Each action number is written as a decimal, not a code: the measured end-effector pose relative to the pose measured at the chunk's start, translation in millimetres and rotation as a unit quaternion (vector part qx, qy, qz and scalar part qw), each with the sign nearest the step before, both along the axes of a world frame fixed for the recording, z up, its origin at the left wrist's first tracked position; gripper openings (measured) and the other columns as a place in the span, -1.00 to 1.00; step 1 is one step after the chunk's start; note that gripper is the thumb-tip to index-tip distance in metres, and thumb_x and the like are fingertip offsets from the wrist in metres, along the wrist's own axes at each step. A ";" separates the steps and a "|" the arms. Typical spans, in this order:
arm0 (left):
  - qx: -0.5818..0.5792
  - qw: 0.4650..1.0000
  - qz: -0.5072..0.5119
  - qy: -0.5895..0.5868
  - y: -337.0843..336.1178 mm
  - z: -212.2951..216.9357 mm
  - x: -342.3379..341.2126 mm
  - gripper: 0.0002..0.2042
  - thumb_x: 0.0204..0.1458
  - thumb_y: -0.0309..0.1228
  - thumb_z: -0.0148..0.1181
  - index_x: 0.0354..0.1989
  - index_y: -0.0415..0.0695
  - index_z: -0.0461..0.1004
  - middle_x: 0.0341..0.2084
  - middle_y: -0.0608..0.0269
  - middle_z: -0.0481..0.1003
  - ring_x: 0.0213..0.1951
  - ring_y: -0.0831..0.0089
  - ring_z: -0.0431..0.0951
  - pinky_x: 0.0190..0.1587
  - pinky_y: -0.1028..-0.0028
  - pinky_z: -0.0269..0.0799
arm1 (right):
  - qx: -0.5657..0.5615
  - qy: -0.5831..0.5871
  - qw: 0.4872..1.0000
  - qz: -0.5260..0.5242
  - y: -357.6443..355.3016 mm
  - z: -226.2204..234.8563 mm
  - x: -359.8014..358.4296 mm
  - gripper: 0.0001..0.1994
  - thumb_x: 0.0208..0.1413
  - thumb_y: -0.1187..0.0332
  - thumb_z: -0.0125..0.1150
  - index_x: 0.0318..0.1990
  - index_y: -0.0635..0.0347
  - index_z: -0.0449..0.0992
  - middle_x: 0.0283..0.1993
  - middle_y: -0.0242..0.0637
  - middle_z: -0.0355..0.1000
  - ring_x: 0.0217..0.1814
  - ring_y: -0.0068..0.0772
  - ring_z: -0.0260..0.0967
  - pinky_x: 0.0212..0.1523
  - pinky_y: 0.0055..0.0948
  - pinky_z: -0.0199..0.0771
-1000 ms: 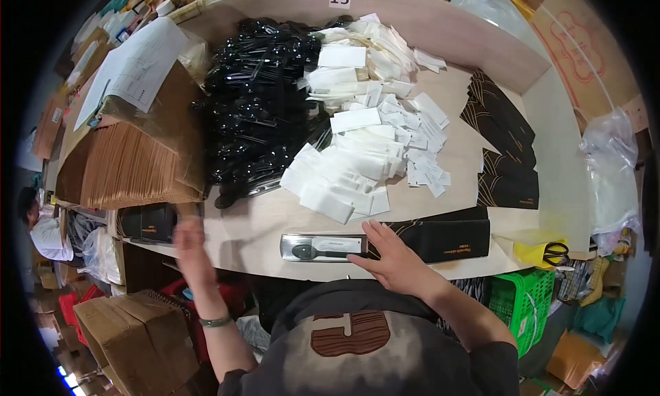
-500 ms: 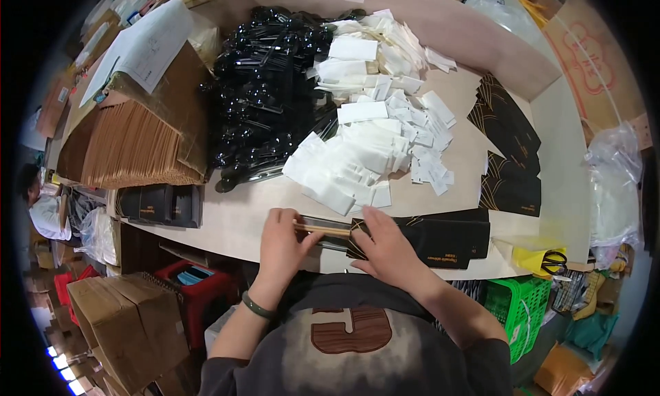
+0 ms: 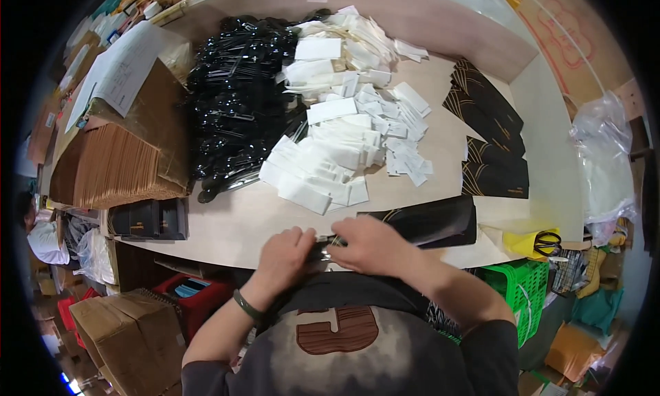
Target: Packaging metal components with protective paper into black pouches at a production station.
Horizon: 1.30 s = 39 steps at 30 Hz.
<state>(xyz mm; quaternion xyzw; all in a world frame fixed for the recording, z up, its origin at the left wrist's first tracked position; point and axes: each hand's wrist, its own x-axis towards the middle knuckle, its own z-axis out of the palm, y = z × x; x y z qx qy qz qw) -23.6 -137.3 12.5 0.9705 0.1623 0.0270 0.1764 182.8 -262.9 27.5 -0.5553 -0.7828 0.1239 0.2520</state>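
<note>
My left hand point(image 3: 285, 255) and my right hand point(image 3: 375, 245) are close together over the table's front edge, with fingers closed. A small dark, shiny bit of a black sleeve point(image 3: 322, 250) shows between them, and its contents are mostly hidden by my fingers. Just right of my right hand lie black paper sleeves point(image 3: 440, 221) with gold lines. Ahead of my hands spreads a heap of white paper packets point(image 3: 323, 162). Left of that heap is a pile of glossy black spoons point(image 3: 237, 100), their wrapping hard to make out.
An open cardboard box point(image 3: 117, 155) of tightly packed brown card stands at left, with black sleeves point(image 3: 148, 221) below it. More black sleeves point(image 3: 491, 162) are fanned at right. Black-handled scissors point(image 3: 548, 243) rest by a yellow holder point(image 3: 519, 243). A green crate point(image 3: 519, 300) stands below.
My hands have drawn together, and the pale wooden chopsticks that showed between them are hidden now. The black sleeve in my right hand has moved left, away from the others. The view has shifted slightly.
</note>
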 end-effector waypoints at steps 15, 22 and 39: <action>-0.522 0.852 -0.026 -0.005 -25.5 -12.6 27.4 -0.50 -0.09 -0.50 0.31 0.10 -0.17 0.38 0.08 0.12 0.42 0.05 0.37 0.43 0.02 0.40 0.40 | -0.068 -0.066 0.990 -0.102 -38.5 -13.3 21.5 -0.50 -0.03 -0.03 0.39 -0.16 0.24 0.54 0.03 -0.01 0.40 0.17 0.08 0.33 0.17 -0.06 0.35; -0.127 0.977 0.171 -0.021 -1.8 1.7 -12.8 -0.44 -0.21 -0.41 0.47 0.04 -0.11 0.40 -0.25 0.04 0.47 -0.20 0.01 0.53 -0.18 0.20 0.49 | -0.228 -0.036 0.913 -0.336 -22.9 -28.2 -3.8 -0.70 0.17 0.12 0.22 -0.43 0.18 0.48 -0.55 -0.12 0.49 -0.46 0.04 0.50 -0.44 -0.06 0.47; -0.113 0.979 0.139 -0.097 41.5 5.7 -40.5 -0.44 -0.12 -0.41 0.45 0.13 -0.16 0.44 0.04 0.00 0.45 0.10 -0.03 0.45 0.18 0.17 0.37 | -0.173 -0.001 0.811 -0.559 -19.4 -31.0 112.9 -0.77 0.14 0.24 0.24 -0.17 0.20 0.48 -0.28 -0.04 0.50 -0.11 0.14 0.45 -0.12 -0.03 0.43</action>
